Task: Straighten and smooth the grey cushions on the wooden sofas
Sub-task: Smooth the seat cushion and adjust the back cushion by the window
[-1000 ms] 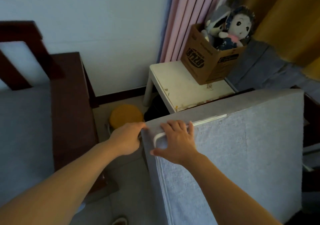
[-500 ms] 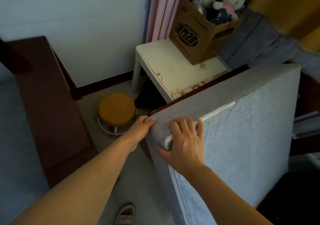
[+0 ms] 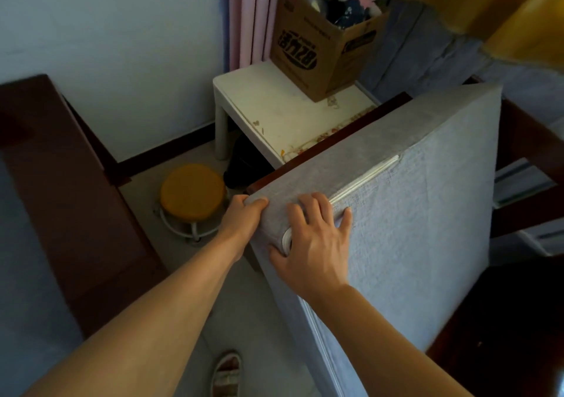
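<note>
**Cushion upended, cover corner under adjustment**

You hold the grey cushion [image 3: 412, 228] on edge at centre-right of the frame, against the dark sofa frame [image 3: 323, 149]. Your left hand [image 3: 241, 219] pinches the corner fabric; your right hand [image 3: 311, 244] presses flat, fingers spread, on the white piping. Since a second ago the cover has been drawn further over that corner, hiding more piping. Judgement: the cover is nearly seated; the cushion is not yet laid flat.
</note>
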`<state>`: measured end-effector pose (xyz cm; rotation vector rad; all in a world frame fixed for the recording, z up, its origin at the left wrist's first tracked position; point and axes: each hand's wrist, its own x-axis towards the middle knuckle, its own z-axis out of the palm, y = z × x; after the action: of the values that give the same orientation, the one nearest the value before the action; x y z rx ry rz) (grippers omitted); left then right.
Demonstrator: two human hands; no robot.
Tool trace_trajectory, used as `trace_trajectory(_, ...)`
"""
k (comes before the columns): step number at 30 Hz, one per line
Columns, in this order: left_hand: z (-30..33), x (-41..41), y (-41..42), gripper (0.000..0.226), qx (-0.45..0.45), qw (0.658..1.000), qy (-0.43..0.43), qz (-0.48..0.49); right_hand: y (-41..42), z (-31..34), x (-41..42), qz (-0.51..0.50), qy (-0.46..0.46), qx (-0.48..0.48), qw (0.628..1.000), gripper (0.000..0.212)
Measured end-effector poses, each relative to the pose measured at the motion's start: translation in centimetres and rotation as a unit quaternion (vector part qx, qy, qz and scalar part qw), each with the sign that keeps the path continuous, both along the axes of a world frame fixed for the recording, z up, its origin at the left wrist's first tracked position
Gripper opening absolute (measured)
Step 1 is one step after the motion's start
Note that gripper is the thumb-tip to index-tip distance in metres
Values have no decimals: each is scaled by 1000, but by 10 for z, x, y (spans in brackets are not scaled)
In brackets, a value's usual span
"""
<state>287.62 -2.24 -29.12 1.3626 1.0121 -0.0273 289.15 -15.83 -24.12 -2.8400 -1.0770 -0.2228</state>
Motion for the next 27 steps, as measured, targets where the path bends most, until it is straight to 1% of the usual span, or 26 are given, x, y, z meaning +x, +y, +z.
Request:
trace_trajectory(2,6,-2,-9,36,11,1000,-1,0,-13,5,-4,1,-7,17,1000,56)
trace_trajectory(6,26,-12,-38,50,41,999,-8,-11,-44,19,-15,10,-21,62,998,54)
trace_trajectory(11,52,-31,-82,63,117,993,-7,-33,-92,37,-31,38,-35,103,993,48)
trace_trajectory(14,66,-48,-116,57,145,988,-10,-47,-130,48,-45,60,-44,118,990,48)
trace_trajectory(16,73,-63,-138,61,150,988,-4,-43,-156,53,-55,81,-42,114,989,50)
trace_trajectory(18,72,-83,-165,64,158,986,34,-48,-187,55,-70,106,-29,84,990,52)
trace_trajectory(20,66,-106,-195,61,154,983,85,-55,-216,52,-88,124,-12,51,991,52)
trace_trajectory(21,62,-116,-208,59,138,985,94,-42,-225,48,-98,127,-7,40,991,51)
trace_trajectory(23,58,-129,-227,50,96,993,71,12,-237,43,-115,118,-11,44,992,42)
trace_trajectory(25,63,-128,-232,50,96,993,47,56,-238,45,-119,99,-12,93,991,27)
trace_trajectory(27,69,-121,-233,54,115,992,48,24,-238,52,-113,80,-35,115,990,24)
